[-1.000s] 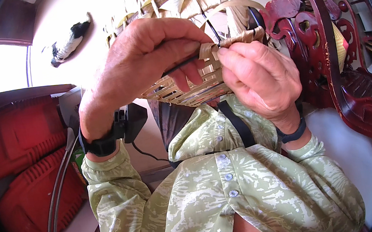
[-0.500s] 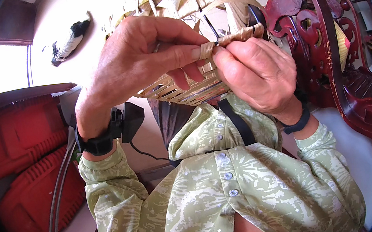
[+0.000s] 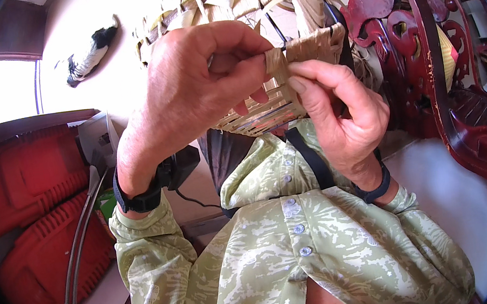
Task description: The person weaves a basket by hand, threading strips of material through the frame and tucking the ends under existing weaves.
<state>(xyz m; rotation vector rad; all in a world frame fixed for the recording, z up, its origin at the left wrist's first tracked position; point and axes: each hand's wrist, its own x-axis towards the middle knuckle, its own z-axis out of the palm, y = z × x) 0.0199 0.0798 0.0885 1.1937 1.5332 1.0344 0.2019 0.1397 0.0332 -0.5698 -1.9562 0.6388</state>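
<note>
Basket: a woven bamboo basket is held up close to the camera, above the chest of the green patterned shirt; its pale strips fan upward toward the top edge.
Rim binding: a tan strip is wrapped around the basket's rim, at the upper right of the basket.
Left hand: the left hand is closed, thumb and forefinger pinching the loose end of the tan strip at the basket's rim, the other fingers curled against the weave.
Right hand: the right hand is just right of the basket, forefinger and thumb pressed on the rim next to the wrap, gripping it.
Wristbands: a black band sits on each wrist, below the basket.
Chair: a carved dark red wooden chair stands right of the basket.
Crates: red plastic crates are stacked far left of the basket.
</note>
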